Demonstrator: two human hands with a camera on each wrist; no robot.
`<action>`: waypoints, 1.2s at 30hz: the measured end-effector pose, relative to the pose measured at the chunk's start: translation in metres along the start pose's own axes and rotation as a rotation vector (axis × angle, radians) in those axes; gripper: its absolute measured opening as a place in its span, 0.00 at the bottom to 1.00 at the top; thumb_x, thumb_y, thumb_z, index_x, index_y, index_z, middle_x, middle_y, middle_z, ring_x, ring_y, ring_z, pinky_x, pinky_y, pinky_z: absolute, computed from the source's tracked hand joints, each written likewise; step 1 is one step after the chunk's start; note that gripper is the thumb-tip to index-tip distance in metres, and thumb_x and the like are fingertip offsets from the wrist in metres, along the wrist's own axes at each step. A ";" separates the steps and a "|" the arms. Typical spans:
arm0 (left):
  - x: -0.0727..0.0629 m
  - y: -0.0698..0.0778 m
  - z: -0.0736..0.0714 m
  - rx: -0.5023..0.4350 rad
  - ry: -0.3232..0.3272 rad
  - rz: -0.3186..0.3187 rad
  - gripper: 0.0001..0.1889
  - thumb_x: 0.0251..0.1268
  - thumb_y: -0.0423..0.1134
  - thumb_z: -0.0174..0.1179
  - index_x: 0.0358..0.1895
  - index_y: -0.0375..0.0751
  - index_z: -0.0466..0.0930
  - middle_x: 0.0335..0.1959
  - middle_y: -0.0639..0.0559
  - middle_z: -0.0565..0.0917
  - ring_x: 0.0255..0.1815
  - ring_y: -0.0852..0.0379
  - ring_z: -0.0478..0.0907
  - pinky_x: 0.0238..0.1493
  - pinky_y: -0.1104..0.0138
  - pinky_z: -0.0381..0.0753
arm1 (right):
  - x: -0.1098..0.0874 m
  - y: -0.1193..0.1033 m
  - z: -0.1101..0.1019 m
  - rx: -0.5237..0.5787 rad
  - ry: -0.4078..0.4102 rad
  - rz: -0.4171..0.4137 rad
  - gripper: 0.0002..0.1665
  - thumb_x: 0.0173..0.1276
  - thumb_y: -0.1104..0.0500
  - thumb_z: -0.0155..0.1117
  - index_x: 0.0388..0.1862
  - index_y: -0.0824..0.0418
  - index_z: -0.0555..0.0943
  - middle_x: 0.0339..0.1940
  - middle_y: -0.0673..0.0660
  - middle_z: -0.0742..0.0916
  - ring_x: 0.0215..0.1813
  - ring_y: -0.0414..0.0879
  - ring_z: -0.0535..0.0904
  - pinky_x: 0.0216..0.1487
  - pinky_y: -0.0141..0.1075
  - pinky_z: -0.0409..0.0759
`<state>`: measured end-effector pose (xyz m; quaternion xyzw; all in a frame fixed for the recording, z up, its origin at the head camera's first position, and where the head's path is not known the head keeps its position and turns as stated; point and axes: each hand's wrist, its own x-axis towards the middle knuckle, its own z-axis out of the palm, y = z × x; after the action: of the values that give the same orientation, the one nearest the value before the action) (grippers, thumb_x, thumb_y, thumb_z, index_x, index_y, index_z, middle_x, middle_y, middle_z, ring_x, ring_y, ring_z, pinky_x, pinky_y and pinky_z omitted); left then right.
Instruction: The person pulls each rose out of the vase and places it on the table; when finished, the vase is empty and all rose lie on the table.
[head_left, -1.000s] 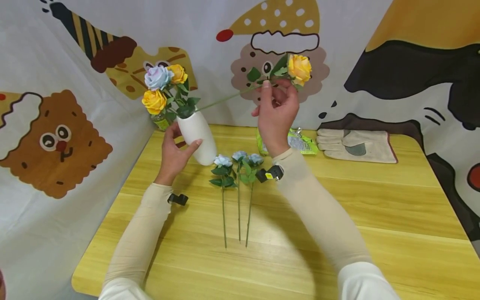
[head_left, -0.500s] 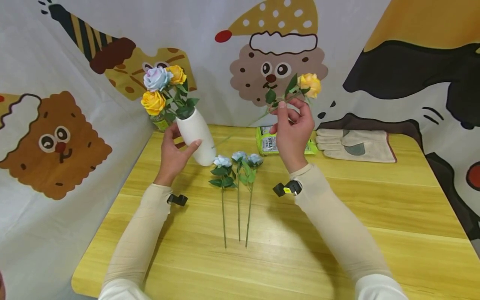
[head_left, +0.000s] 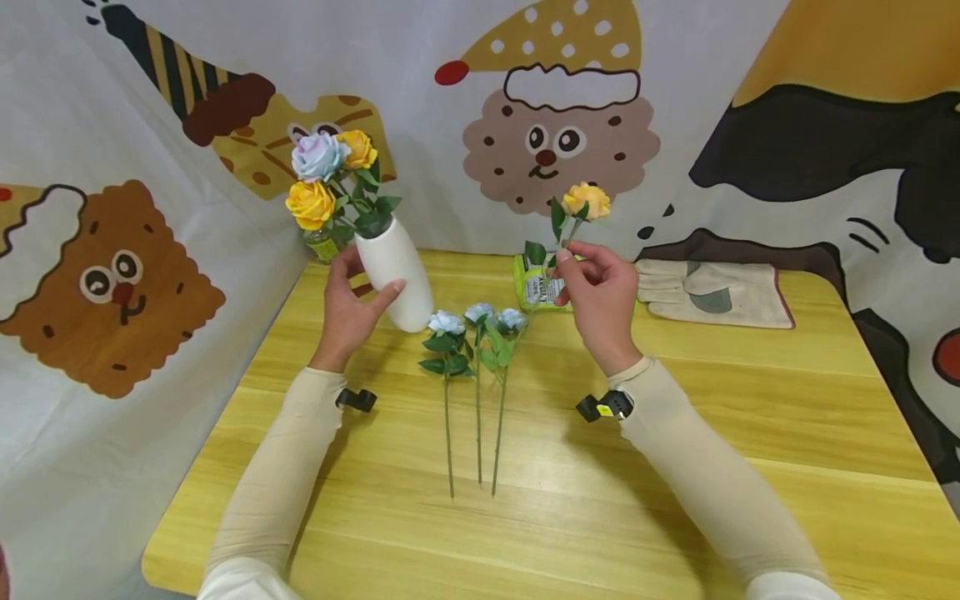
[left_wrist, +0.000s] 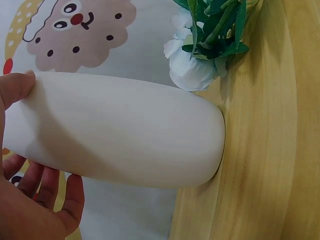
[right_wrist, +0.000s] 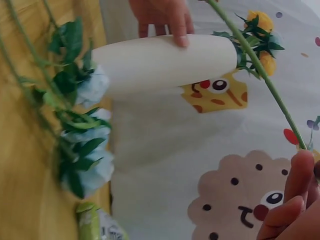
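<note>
My left hand (head_left: 350, 312) grips the side of a white vase (head_left: 399, 275), thumb across its front and fingers behind. Two yellow roses (head_left: 310, 205) and one pale blue-lilac rose (head_left: 320, 156) stand in the vase's mouth, leaning left. In the left wrist view the vase (left_wrist: 130, 130) rests its base on the table. To the right, my right hand (head_left: 603, 300) pinches a yellow-orange rose (head_left: 587, 201) by its stem, bloom upward, apart from the vase. The right wrist view shows its bare stem (right_wrist: 267, 82) long and green; its lower end is hard to make out.
Several things lie on the wooden table (head_left: 570, 517): three light-blue roses (head_left: 447, 323) with stems toward me, a green packet (head_left: 534, 287), and a work glove (head_left: 716, 292). A small green-labelled jar (head_left: 322, 244) stands behind the vase. A printed cloth (head_left: 420, 100) hangs behind.
My right hand has moved right and down with the yellow-orange rose, away from the vase mouth. The rose has turned more upright. The left hand and vase have stayed put.
</note>
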<state>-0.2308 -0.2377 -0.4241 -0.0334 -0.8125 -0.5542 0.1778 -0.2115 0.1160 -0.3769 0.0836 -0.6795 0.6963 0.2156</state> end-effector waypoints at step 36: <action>0.001 -0.001 0.000 0.008 -0.004 0.006 0.42 0.63 0.45 0.77 0.76 0.41 0.64 0.69 0.41 0.73 0.68 0.46 0.72 0.68 0.44 0.80 | -0.050 0.083 -0.037 -0.347 -0.564 0.575 0.18 0.77 0.60 0.65 0.59 0.70 0.78 0.33 0.60 0.91 0.27 0.50 0.88 0.34 0.40 0.89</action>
<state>-0.2326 -0.2381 -0.4250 -0.0363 -0.8149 -0.5504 0.1779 -0.1946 0.1441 -0.4750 0.0405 -0.8142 0.5535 -0.1703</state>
